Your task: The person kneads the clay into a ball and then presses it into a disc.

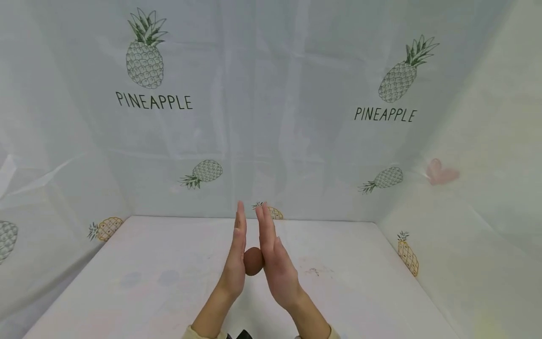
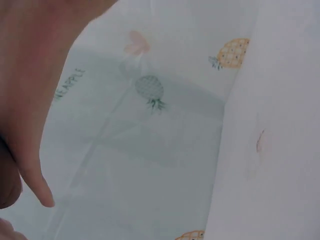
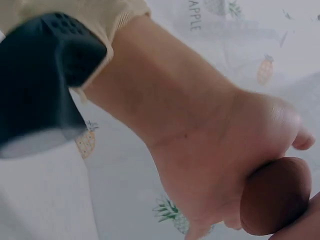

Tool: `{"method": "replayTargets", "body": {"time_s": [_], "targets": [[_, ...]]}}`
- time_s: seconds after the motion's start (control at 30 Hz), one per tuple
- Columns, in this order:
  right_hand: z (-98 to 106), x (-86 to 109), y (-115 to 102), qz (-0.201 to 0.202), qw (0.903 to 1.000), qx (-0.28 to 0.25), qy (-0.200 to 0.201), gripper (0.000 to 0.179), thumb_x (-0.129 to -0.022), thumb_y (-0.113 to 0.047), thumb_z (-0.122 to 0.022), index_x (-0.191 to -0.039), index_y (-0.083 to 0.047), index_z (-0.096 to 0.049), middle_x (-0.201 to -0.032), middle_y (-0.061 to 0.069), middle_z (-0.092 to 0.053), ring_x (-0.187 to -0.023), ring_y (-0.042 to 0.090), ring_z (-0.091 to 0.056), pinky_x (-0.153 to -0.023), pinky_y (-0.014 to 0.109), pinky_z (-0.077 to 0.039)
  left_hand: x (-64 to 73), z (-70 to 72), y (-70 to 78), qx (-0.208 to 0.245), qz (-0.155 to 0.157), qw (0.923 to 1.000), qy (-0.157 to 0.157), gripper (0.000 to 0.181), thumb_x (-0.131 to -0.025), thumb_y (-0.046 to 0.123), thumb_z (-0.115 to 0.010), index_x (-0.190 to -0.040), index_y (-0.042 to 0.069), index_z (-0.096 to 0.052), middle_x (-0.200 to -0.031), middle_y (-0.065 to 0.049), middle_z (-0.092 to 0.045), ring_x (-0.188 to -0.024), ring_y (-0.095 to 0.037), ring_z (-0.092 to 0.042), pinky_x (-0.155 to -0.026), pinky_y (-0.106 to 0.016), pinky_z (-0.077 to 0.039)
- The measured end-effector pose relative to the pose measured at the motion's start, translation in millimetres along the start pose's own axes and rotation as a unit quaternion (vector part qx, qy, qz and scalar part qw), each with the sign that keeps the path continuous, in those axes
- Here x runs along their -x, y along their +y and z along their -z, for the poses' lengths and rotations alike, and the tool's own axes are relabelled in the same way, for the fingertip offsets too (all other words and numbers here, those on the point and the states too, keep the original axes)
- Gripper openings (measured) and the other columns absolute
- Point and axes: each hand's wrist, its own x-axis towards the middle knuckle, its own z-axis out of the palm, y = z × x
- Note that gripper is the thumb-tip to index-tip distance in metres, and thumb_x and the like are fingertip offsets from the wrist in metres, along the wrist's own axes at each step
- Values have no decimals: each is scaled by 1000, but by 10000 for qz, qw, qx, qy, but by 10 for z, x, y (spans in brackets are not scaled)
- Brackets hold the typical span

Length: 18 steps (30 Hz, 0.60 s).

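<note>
A smooth brown ball (image 1: 253,261) sits between two upright, facing palms in the head view. My left hand (image 1: 234,268) presses it from the left, its fingers straight and pointing up. From the other side my right hand (image 1: 279,268) bears on it, also with straight fingers, the fingertips of both hands apart. Close up in the right wrist view, the brown ball (image 3: 276,196) looks a little longer than round and touches a palm. Only a sliver of the brown ball (image 2: 9,180) shows at the left edge of the left wrist view.
Beneath the hands lies a white tabletop (image 1: 178,254) with faint coloured stains and small brownish marks (image 1: 314,271). Pale curtains (image 1: 262,108) printed with pineapples stand behind and on both sides. A black wrist device (image 3: 45,85) shows below a beige sleeve (image 3: 127,17).
</note>
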Motion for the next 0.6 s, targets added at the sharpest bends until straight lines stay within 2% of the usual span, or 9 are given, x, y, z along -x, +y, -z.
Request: {"method": "replayTargets", "body": {"time_s": [0.13, 0.2, 0.37, 0.6], "targets": [[67, -12, 16, 17, 9993, 208, 309, 59, -113, -37, 1, -171, -33, 6, -179, -9, 8, -162, 12, 18, -122, 61, 22, 50, -103, 28, 125, -95, 9992, -365, 55, -113, 46, -6, -168, 48, 0, -175, 22, 6, -162, -11, 13, -123, -70, 15], [93, -21, 18, -7, 9985, 306, 461, 59, -113, -37, 1, -171, -33, 6, -178, -10, 8, -162, 10, 17, -123, 60, 21, 72, -149, 60, 197, -190, 9983, -509, 56, -113, 43, -5, -169, 45, 0, -176, 22, 6, -162, -10, 14, -123, -69, 15], [154, -51, 93, -200, 9961, 424, 745, 58, -114, -40, -2, -172, -33, 4, -178, -12, 7, -162, 8, 13, -125, 61, 19, 107, -193, 130, 378, -352, 9964, -673, 58, -113, 40, -3, -171, 38, 0, -177, 20, 6, -162, -8, 14, -125, -65, 16], [197, -65, 232, -596, 9914, 734, 908, 58, -114, -44, -2, -171, -35, 3, -177, -15, 6, -162, 8, 12, -127, 61, 15, 134, -149, 228, 763, -658, 9910, -878, 59, -113, 40, 2, -171, 28, 4, -177, 19, 9, -161, -2, 15, -127, -46, 15]]}}
